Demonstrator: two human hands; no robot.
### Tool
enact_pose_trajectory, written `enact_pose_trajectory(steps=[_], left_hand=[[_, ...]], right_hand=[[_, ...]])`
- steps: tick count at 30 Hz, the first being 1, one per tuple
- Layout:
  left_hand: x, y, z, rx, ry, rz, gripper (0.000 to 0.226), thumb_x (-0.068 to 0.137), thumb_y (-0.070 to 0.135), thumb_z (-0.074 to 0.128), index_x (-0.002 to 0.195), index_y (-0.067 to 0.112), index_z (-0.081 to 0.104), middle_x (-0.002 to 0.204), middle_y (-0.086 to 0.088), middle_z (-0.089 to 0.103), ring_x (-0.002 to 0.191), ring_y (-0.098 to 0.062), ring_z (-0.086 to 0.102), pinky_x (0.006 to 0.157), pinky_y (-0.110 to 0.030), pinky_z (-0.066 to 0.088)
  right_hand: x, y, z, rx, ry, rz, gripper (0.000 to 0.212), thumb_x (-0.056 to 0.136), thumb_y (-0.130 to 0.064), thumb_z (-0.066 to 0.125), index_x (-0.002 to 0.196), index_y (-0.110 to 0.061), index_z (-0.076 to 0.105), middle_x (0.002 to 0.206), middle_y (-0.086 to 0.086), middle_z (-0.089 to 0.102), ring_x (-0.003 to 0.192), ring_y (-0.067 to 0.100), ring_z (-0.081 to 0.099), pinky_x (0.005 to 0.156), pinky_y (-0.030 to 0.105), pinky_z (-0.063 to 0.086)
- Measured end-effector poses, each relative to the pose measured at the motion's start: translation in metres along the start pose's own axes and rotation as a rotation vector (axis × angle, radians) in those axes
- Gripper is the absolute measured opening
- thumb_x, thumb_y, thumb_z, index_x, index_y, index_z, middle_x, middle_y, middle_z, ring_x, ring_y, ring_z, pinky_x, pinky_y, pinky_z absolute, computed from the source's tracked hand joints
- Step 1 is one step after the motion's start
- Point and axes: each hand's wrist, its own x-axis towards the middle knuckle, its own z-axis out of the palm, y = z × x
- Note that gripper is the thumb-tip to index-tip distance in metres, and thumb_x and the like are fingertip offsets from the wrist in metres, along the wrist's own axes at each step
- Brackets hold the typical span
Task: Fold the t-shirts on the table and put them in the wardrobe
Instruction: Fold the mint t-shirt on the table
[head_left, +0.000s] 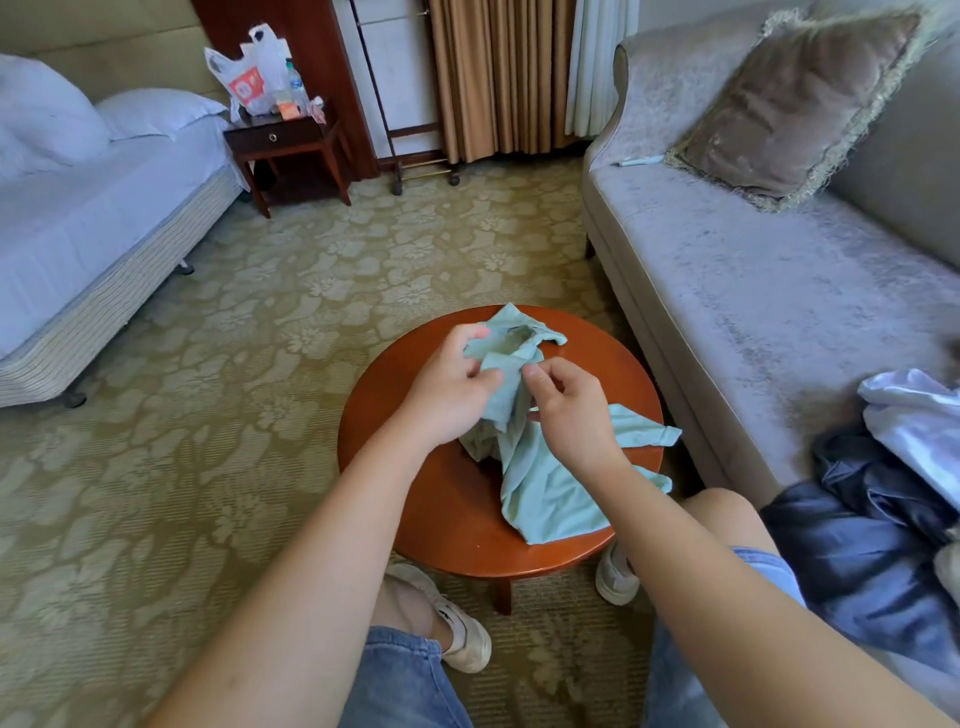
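Head view, left hand (449, 392) and right hand (569, 410) pinching t-shirt (540, 483)

I sit on floral beige carpet (249, 322). A white-sheeted bed (104, 223) and a dark nightstand (280, 139) are on my left, tan curtains (498, 78) ahead, and a grey sofa (727, 291) on my right.

Glossy wooden table (447, 499), matt cloth t-shirt (545, 493), velvety sofa (753, 280)
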Motion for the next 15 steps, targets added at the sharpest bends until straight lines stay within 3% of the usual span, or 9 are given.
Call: enact_pose_trajectory(steps=[5,9,12,15], left_hand=[[-0.007,-0.004,0.002,-0.105,0.056,0.059,0.019,0.097,0.012,0.052,0.101,0.030,0.055,0.100,-0.015,0.069,0.083,-0.026,0.065,0.076,-0.039,0.050],[-0.006,-0.005,0.013,-0.110,0.145,0.089,0.027,0.097,0.009,0.050,0.085,0.030,0.060,0.084,-0.001,0.063,0.071,-0.010,0.052,0.068,-0.030,0.043],[-0.005,-0.005,0.016,-0.176,0.159,0.060,0.030,0.096,0.011,0.051,0.084,0.034,0.067,0.095,0.007,0.067,0.090,-0.012,0.063,0.082,-0.040,0.054],[-0.006,0.000,0.015,-0.271,0.141,0.038,0.026,0.097,0.009,0.053,0.094,0.030,0.068,0.112,0.000,0.066,0.102,-0.013,0.065,0.082,-0.031,0.056]], right_hand=[[0.000,0.002,-0.003,0.019,-0.001,0.028,0.028,0.098,-0.024,0.054,0.073,-0.014,0.060,0.069,-0.003,0.058,0.070,0.013,0.056,0.080,0.052,0.053],[-0.006,0.007,0.006,0.050,0.128,0.053,0.012,0.100,-0.022,0.048,0.106,-0.019,0.058,0.108,-0.004,0.059,0.103,0.017,0.059,0.092,0.042,0.051],[-0.019,0.008,0.004,0.065,0.160,-0.023,0.011,0.095,-0.011,0.055,0.104,-0.016,0.058,0.104,0.001,0.059,0.094,0.009,0.056,0.084,0.021,0.045],[-0.027,0.007,0.004,0.078,0.049,-0.047,0.017,0.093,-0.014,0.060,0.110,-0.018,0.059,0.109,-0.004,0.059,0.096,0.001,0.056,0.078,0.007,0.042]])
